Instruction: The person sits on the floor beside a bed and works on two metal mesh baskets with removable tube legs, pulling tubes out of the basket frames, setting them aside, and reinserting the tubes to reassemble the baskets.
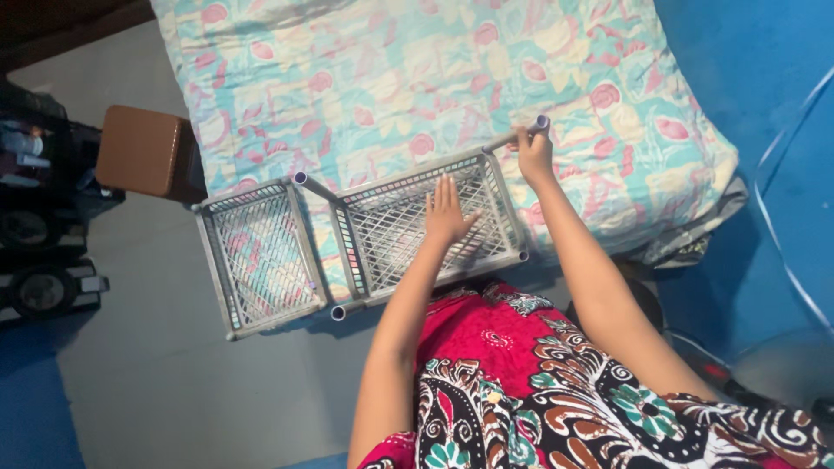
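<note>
A grey plastic rack made of two lattice shelves (373,230) joined by tube legs lies on its side against a bed. My left hand (446,211) rests flat, fingers apart, on the lattice of the nearer shelf. My right hand (533,152) is closed around a grey tube leg (519,135) at that shelf's far corner, above the bedspread. The second shelf (261,256) stands to the left, partly over the floor.
The bed carries a pastel patterned bedspread (434,78). A brown stool (139,149) stands left of the rack. Dark equipment (39,226) sits at the far left on the grey floor (174,382). A blue wall (764,104) is on the right.
</note>
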